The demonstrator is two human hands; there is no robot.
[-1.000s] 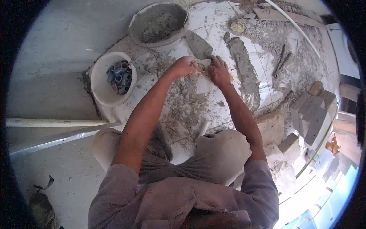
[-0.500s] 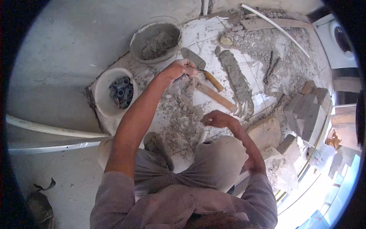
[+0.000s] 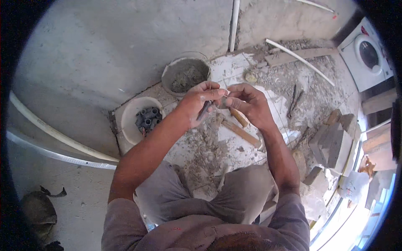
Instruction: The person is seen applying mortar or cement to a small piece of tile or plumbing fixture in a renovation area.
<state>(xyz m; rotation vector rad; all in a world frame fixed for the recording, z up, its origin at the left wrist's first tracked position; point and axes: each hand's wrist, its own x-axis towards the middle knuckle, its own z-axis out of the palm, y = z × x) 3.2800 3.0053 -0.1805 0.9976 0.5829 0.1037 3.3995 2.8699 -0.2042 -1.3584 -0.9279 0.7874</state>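
My left hand is closed, its thumb and forefinger pinching a thin pale strand; a dark slim object lies in its palm. Facing it, my right hand is closed too, fingertips pinched at the same strand. The strand is too small to name surely. Just below the hands, a wooden-handled trowel lies on the floor, its blade hidden behind them. Beside it is a longer wooden handle, whose tool head is unclear. My right hand and forearm cover most of the mortar strip on the tiles.
A bucket of wet mortar stands by the wall, near a white bucket of grey pipe fittings. Concrete blocks are stacked at right. A white pipe lies across rubble, before a washing machine. Another pipe runs along the left.
My right hand has come up from near my knee to meet the left, and both now pinch the strand. The view has tilted up, showing more wall.
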